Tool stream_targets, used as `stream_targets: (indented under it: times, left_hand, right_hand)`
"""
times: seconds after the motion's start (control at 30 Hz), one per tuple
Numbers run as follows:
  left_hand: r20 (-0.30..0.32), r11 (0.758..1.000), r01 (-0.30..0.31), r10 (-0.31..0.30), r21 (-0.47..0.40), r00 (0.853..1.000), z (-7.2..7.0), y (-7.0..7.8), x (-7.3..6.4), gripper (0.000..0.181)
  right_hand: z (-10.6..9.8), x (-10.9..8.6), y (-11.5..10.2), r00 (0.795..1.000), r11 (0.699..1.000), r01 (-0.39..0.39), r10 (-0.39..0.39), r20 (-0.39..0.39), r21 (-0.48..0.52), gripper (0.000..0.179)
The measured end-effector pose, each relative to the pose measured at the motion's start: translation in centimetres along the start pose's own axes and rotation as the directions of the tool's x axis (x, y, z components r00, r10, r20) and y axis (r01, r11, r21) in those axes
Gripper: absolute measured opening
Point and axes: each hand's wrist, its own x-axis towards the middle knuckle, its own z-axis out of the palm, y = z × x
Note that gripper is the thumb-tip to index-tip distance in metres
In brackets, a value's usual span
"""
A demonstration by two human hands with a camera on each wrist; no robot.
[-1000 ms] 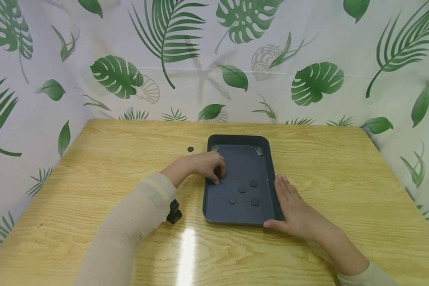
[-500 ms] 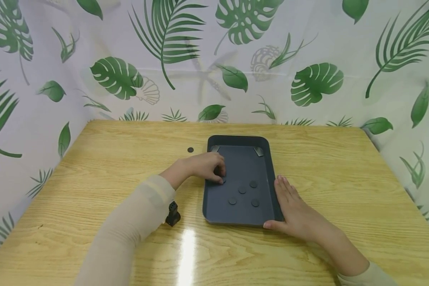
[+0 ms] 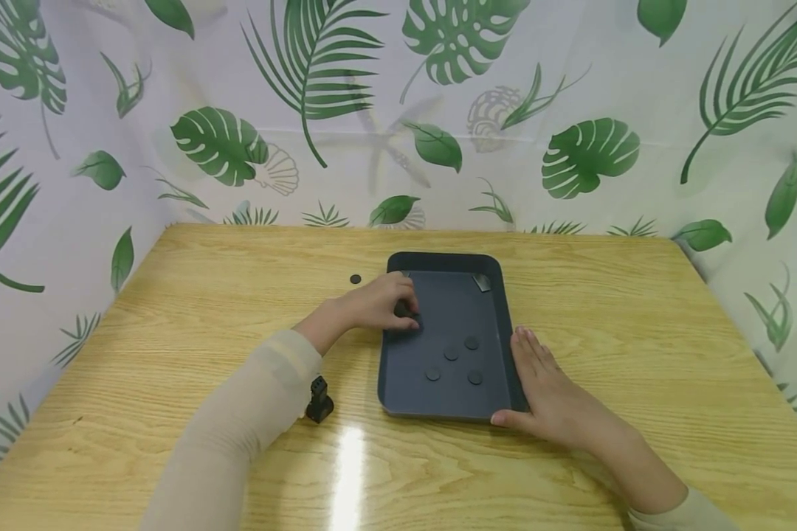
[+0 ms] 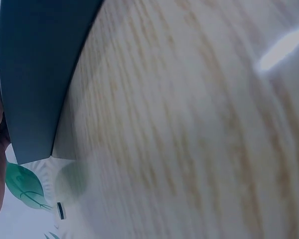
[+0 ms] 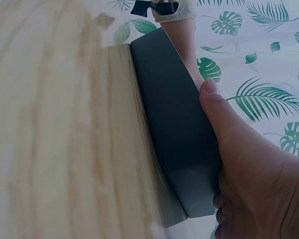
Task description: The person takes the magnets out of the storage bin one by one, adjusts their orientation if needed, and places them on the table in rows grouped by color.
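Observation:
In the head view a dark grey rectangular tray [image 3: 454, 302] lies on the wooden table. My left hand [image 3: 385, 302] reaches over its left wall, thumb and fingers curled at a small dark round disc mostly hidden by them. Several more flat round discs [image 3: 451, 353] lie on the tray floor. My right hand [image 3: 554, 394] rests against the tray's right wall, fingers straight along it, thumb at the near right corner. The right wrist view shows that thumb on the rim of the tray [image 5: 174, 124]. In the left wrist view the tray wall [image 4: 40, 74] hides most of the left hand.
One dark disc [image 3: 355, 279] lies on the table [image 3: 252, 265] left of the tray. A small black upright object [image 3: 319, 402] stands beside the left sleeve. A silvery piece [image 3: 482, 282] sits in the tray's far right corner. A leaf-patterned cloth [image 3: 345, 169] hangs behind.
My left hand has risen slightly inside the tray, thumb moving away from the near side. The disc seen at its thumb tip is now out of sight. The right hand stays put.

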Motion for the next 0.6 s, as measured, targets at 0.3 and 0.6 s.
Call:
stream_targets:
  times: [0.3,0.6]
  left_hand:
    - [-0.042,1.000,-0.016,0.016,0.010,0.999,-1.0,-0.1,0.1,0.020]
    - [-0.074,1.000,0.010,-0.010,-0.005,0.997,-2.5,-0.6,-0.1,0.018]
  right_hand:
    - [0.2,0.1,0.2,1.000,1.000,0.000,0.000,-0.004,-0.014,0.110]
    - [0.2,0.0,0.2,1.000,1.000,0.013,-0.013,-0.007,-0.015,0.109]
